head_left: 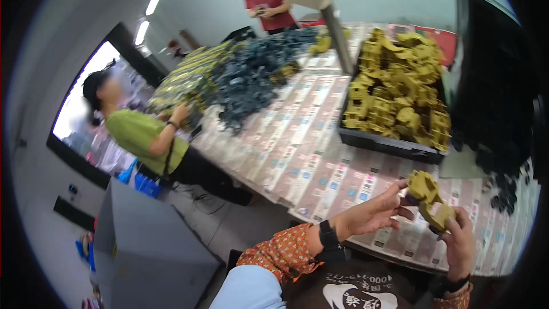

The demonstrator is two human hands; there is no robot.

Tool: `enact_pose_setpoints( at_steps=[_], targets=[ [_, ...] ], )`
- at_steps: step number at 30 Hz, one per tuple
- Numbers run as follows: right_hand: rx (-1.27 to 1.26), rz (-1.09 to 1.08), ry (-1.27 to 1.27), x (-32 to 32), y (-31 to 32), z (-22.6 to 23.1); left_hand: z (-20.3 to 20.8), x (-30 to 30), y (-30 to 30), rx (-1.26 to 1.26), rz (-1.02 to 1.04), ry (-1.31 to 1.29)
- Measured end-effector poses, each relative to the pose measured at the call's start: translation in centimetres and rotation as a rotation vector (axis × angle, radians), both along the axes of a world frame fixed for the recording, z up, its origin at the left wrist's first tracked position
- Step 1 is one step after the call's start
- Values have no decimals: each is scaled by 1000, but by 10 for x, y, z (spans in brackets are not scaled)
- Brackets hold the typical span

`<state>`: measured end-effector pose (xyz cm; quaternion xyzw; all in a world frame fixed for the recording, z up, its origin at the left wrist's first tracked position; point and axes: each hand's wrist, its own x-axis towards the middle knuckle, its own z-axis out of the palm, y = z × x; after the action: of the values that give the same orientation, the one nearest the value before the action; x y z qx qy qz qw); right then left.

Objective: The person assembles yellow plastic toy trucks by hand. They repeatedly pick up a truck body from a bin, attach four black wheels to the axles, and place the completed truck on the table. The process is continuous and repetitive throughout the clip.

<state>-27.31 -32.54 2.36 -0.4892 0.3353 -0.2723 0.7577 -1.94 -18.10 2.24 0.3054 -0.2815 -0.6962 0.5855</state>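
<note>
A mustard-yellow molded plastic part point(424, 194) with curved cut-outs is held up between my two hands, just above the table's near side. My left hand point(374, 213) grips its upper left end, the thumb on top and the other fingers loosely bent behind. At the lower right end my right hand point(459, 243) pinches it with thumb and fingers. Small dark bits show at the part's edges, too blurred to name. Beyond it stands a black crate point(394, 144) heaped with similar yellow parts point(397, 88).
Small black pieces point(503, 191) lie at the right by a large dark panel point(494, 68). A post point(337, 37) rises behind the crate. Dark blue-grey parts point(246, 74) and yellow rows point(191, 74) cover the table's far left. Two people point(143, 137) point(267, 3) stand around it.
</note>
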Motion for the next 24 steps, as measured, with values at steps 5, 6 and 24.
enact_pose_setpoints(
  at_steps=[5,6,24],
  targets=[
    [61,173,51,0,13,-25,-47,-47,-42,-3,466,-347],
    [91,210,89,-6,16,-31,-40,-57,-44,42,441,-76],
    [-987,-433,1402,-214,-408,-84,-77,-47,-33,237,527,-455]
  ],
)
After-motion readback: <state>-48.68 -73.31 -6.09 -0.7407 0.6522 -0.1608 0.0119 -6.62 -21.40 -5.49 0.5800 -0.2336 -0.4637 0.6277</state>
